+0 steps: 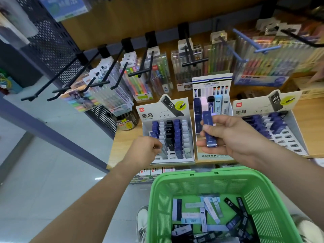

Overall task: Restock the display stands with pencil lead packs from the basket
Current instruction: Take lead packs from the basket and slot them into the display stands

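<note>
My right hand (233, 137) grips a blue pack (209, 130) beyond the basket (175, 174), held end-up to suit a slot, I judge. My left hand (145, 149), beyond-left of the basket, pinches a grey pack (164, 152) into the left stand (152, 109).

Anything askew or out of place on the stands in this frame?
On the right stand, the blue packs lean at mixed angles instead of sitting straight in their rows, and the front slots are empty. Nothing looks spilled or damaged.

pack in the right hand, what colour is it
Dark blue. The head view shows the pack best, pinched in the right hand.
</note>
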`<action>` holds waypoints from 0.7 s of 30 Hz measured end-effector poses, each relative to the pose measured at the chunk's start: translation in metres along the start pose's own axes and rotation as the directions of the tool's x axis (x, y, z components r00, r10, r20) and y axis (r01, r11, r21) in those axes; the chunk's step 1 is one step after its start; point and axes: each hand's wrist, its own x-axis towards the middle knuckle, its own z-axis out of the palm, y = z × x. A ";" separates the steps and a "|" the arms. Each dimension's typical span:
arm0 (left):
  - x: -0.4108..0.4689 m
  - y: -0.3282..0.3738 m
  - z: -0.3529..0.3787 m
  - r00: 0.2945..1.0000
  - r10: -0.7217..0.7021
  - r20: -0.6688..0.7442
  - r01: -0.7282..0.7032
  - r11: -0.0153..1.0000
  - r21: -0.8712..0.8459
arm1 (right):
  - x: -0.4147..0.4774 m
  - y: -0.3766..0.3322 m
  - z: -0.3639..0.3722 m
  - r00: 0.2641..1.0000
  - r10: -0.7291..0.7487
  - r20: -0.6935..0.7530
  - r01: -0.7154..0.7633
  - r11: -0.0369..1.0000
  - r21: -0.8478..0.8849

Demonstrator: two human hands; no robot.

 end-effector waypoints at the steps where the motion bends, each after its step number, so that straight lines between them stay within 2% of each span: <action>1: 0.000 -0.001 0.003 1.000 -0.003 0.007 0.003 1.000 -0.003 | 0.000 0.000 0.001 1.000 -0.002 0.006 0.002 1.000 0.002; 8: 0.001 -0.002 0.004 0.993 0.091 0.082 -0.094 0.995 0.041 | -0.003 0.000 0.004 1.000 0.010 0.022 -0.010 1.000 0.006; 11: 0.000 -0.004 0.007 0.990 0.086 0.108 -0.092 0.994 0.052 | -0.004 0.001 0.004 0.998 0.032 0.048 -0.033 0.999 0.012; 17: -0.003 0.000 0.020 0.997 -0.059 -0.054 0.056 0.997 -0.055 | -0.002 0.003 0.002 0.999 0.035 0.016 -0.035 0.999 -0.002; 21: 0.003 0.007 0.006 0.996 -0.052 -0.072 0.056 0.997 0.057 | -0.001 0.002 -0.003 1.000 0.010 -0.030 -0.012 0.998 -0.060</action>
